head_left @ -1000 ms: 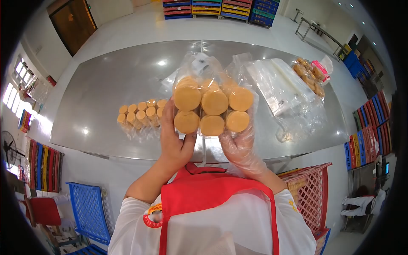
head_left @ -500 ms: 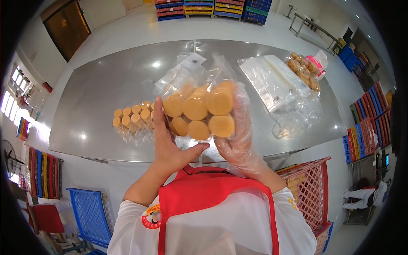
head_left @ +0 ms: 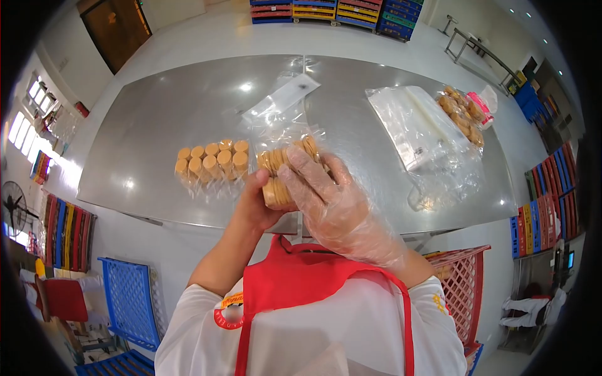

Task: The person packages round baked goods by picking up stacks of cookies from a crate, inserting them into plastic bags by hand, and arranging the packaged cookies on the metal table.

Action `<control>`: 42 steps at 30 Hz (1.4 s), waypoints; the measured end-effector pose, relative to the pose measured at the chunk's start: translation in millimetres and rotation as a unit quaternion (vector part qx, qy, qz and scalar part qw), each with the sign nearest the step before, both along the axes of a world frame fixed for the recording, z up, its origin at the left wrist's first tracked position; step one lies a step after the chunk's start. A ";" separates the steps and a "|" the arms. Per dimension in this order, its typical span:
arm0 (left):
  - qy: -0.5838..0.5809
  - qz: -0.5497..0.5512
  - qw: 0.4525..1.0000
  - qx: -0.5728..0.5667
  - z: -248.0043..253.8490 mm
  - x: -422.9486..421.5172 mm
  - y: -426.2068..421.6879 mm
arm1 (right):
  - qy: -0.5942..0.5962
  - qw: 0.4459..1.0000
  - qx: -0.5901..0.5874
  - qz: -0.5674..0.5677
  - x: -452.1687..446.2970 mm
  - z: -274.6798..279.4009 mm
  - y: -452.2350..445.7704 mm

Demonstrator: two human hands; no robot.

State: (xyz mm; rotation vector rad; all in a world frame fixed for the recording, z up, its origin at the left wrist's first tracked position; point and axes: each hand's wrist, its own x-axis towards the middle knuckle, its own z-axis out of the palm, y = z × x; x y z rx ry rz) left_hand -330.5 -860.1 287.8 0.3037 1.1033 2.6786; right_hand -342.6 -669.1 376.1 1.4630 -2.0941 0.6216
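Note:
A clear plastic bag of round biscuits (head_left: 280, 195) is between my two hands near the front edge of the steel table. My bare left hand (head_left: 256, 203) holds it from the lower left, thumb up along its side. My right hand (head_left: 335, 203), in a clear plastic glove, lies across its front and right side with fingers bent over it. The bag's loose top points away from me. To its left stands another packed bag of biscuit stacks (head_left: 212, 164). Beyond lies a flat clear bag (head_left: 282, 97).
On the right of the steel table (head_left: 169, 100) lie a pile of clear bags (head_left: 417, 128) and bags of brown baked pieces (head_left: 461, 114). A blue crate (head_left: 130, 301) and a red crate (head_left: 461, 288) stand below the front edge. Stacked crates (head_left: 338, 11) line the back.
The bag of biscuits has come down and turned, so the stacks now show their sides. My right hand has moved from the bag's right side to across its front.

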 end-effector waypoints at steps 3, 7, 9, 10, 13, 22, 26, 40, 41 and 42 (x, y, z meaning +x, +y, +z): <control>-0.023 -0.010 0.990 0.140 -11.9 -4.1 -1.5 | -0.064 0.990 -0.098 0.079 2.2 4.1 4.3; -0.003 -0.071 0.953 0.293 -12.5 -9.3 12.0 | -0.070 0.971 -0.230 -0.018 -6.5 -16.8 32.4; -0.003 -0.070 0.934 0.351 -26.3 -14.4 10.0 | -0.177 0.919 -0.344 -0.079 -37.2 -59.2 40.8; -0.002 -0.075 0.925 0.372 -32.3 -16.5 10.1 | -0.243 0.887 -0.380 -0.101 -56.1 -84.8 45.0; 0.006 -0.079 0.917 0.391 -35.1 -14.3 6.8 | -0.429 0.783 -0.414 -0.177 -97.3 -189.2 80.3; 0.021 -0.084 0.927 0.365 -23.4 -0.1 4.8 | -0.312 0.844 -0.238 -0.365 -98.2 -226.4 100.5; 0.021 -0.082 0.931 0.356 -20.0 5.8 2.0 | -0.243 0.882 -0.214 -0.342 -98.1 -228.1 102.9; 0.010 -0.110 0.922 0.371 -36.7 -18.6 28.4 | -0.280 0.880 -0.194 -0.332 -93.0 -205.3 100.3; 0.012 -0.113 0.921 0.372 -37.5 -21.2 31.3 | -0.274 0.883 -0.181 -0.335 -93.9 -203.8 101.1; 0.011 -0.117 0.920 0.374 -38.0 -24.5 33.3 | -0.288 0.876 -0.190 -0.336 -94.1 -200.5 100.2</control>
